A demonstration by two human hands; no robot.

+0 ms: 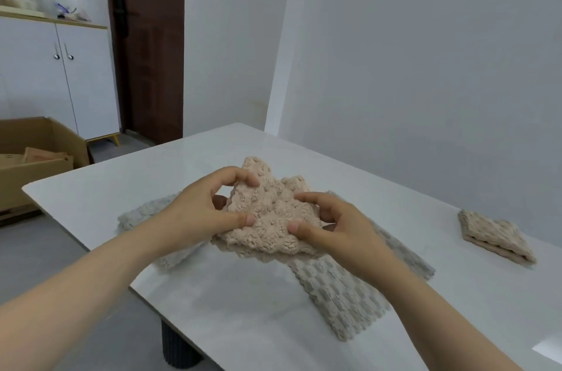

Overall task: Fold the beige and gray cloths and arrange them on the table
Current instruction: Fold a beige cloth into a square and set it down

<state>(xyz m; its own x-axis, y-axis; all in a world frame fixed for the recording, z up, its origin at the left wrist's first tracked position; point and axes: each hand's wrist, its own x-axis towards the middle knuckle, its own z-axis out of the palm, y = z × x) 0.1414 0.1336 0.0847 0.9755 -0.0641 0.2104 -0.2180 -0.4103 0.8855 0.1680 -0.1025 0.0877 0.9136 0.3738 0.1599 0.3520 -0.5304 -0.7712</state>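
While a folded beige cloth (495,238) is already laid flat near the right edge of the surface (100,197), well apart from the rest, the task is judged to be no more than part done. A second beige cloth (270,212) is held bunched at mid-surface, not yet squared. The left grip (197,209) is closed on its left edge, thumb on top and fingers curled over the upper fold. The right grip (337,227) is closed on its right side, thumb pressed on top and fingers tucked beneath. The gray cloth (340,300) is spread unfolded under and beside the held piece, with a further gray portion (146,218) showing to the left behind the forearm. Whether this is one cloth or two cannot be told. Left to do, by this reading: the held beige piece is to be folded and placed, then the gray folded and arranged. Materials noted: both fabrics are thick, nubby plush with a bubbled or waffled pile and scalloped edges. They are soft and limp, and likely to slump unless folds are pressed down. The finished piece is seen as a neat square with stacked layers showing at its edge. The surface is white, glossy and rounded at its corners, and is carried on a dark ribbed pedestal (179,349).
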